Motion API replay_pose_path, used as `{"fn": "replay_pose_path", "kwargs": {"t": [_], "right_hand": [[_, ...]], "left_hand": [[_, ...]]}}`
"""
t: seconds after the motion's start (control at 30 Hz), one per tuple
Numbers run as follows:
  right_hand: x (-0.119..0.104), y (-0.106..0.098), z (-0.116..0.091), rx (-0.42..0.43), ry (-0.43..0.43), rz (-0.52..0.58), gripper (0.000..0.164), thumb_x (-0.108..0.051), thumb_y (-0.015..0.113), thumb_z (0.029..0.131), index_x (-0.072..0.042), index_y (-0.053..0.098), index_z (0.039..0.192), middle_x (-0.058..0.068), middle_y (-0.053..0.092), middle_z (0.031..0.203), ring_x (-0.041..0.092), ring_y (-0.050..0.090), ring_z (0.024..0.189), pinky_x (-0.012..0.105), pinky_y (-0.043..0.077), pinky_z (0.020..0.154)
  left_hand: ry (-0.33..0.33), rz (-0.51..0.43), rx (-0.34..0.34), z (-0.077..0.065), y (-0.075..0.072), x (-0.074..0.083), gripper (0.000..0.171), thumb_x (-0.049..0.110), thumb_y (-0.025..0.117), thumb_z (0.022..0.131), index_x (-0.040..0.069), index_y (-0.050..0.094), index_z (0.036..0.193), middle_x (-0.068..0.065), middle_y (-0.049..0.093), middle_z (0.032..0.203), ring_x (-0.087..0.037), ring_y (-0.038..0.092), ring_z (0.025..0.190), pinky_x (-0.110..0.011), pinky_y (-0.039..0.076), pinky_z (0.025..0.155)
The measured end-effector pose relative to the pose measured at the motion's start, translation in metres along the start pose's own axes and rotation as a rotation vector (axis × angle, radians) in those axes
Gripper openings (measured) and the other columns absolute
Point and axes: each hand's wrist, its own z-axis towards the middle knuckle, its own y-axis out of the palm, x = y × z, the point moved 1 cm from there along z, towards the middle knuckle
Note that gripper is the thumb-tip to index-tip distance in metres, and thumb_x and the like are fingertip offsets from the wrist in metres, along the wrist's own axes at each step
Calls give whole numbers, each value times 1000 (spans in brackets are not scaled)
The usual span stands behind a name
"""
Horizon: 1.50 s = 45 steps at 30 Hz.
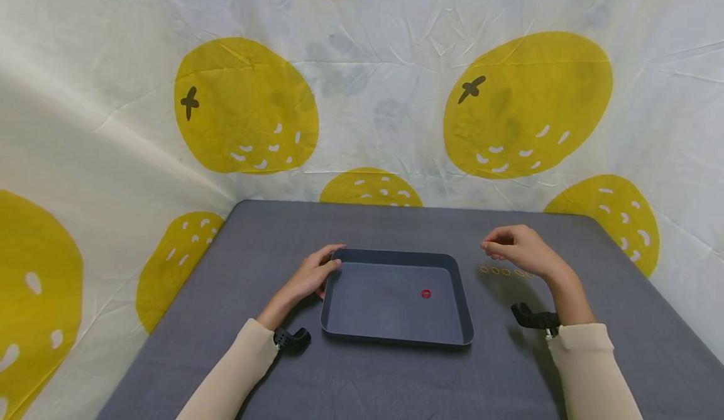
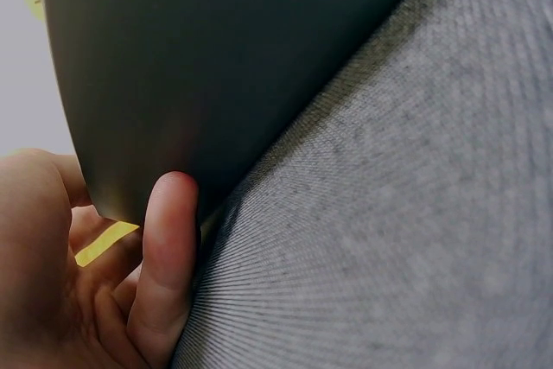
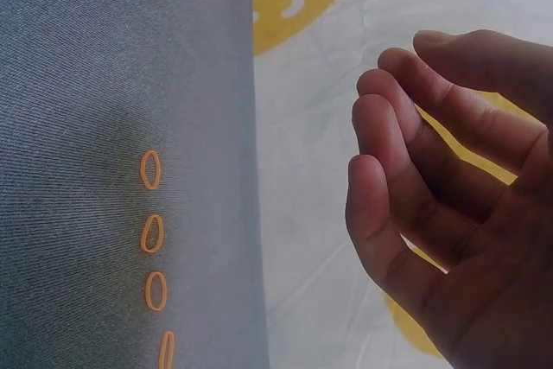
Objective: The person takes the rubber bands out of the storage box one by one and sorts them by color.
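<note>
A dark grey rectangular tray lies on the table. My left hand holds its left wall, with the thumb at the rim and the other fingers against the outside. In the left wrist view a fingertip presses the dark wall of the tray. Inside the tray, right of its middle, is a small red loop. Above the table to the right of the tray hovers my right hand, fingers loosely curved and nothing between them. Just below it several thin orange loops, like rubber bands, lie in a row.
Grey cloth covers the table. Behind it and on the left hangs a white curtain printed with yellow fruit. Each wrist wears a black camera mount, near the cream sleeves.
</note>
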Motion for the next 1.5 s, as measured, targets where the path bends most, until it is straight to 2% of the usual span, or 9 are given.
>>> {"fn": "replay_pose_path", "kwargs": {"t": [0.17, 0.7, 0.87, 1.03, 1.33, 1.43, 1.5], "right_hand": [[1, 0, 0, 0, 4, -2, 23, -24, 66, 103, -3, 75, 107, 5, 72, 89, 10, 64, 77, 27, 56, 71], [-3, 2, 1, 5, -23, 0, 21, -23, 68, 102, -4, 76, 106, 5, 74, 91, 8, 65, 78, 28, 58, 73], [-9, 5, 2, 1, -33, 5, 20, -23, 68, 101, -5, 76, 106, 4, 74, 92, 8, 66, 78, 27, 58, 72], [-17, 10, 5, -7, -44, -8, 17, -21, 69, 101, -6, 76, 104, 2, 73, 88, 18, 67, 78, 29, 57, 70], [-31, 19, 7, -10, -71, -17, 16, -22, 69, 101, -8, 77, 103, 1, 74, 92, 15, 66, 80, 28, 56, 70], [-36, 22, 8, -15, -89, -27, 16, -21, 68, 101, -8, 77, 103, 2, 73, 90, 12, 63, 78, 28, 54, 68], [-40, 24, 10, -21, -98, -29, 16, -22, 68, 101, -8, 77, 104, 3, 73, 90, 13, 63, 78, 28, 54, 64]], "left_hand": [[3, 1, 0, 1, 0, 0, 46, 30, 56, 107, 30, 51, 153, -15, 68, 128, -19, 54, 42, -40, 56, 42], [21, -15, 3, 5, 2, -1, 46, 30, 57, 107, 28, 52, 152, -16, 69, 109, -19, 54, 41, -39, 54, 40], [17, -5, 0, 5, 2, 1, 46, 30, 56, 107, 29, 51, 153, -14, 69, 111, -18, 54, 41, -39, 55, 41], [17, 6, 3, 3, 2, 1, 46, 29, 55, 108, 29, 51, 153, -13, 69, 110, -18, 53, 40, -41, 56, 42], [6, 11, 2, 1, 2, -1, 45, 30, 54, 108, 33, 51, 153, -12, 67, 105, -17, 52, 40, -41, 57, 43], [4, 7, 2, 0, 2, -1, 45, 30, 54, 108, 33, 51, 153, -14, 68, 112, -17, 52, 41, -41, 56, 43], [8, -2, -3, -1, 1, -1, 45, 30, 54, 108, 31, 50, 154, -16, 68, 124, -17, 52, 41, -42, 56, 43]]}}
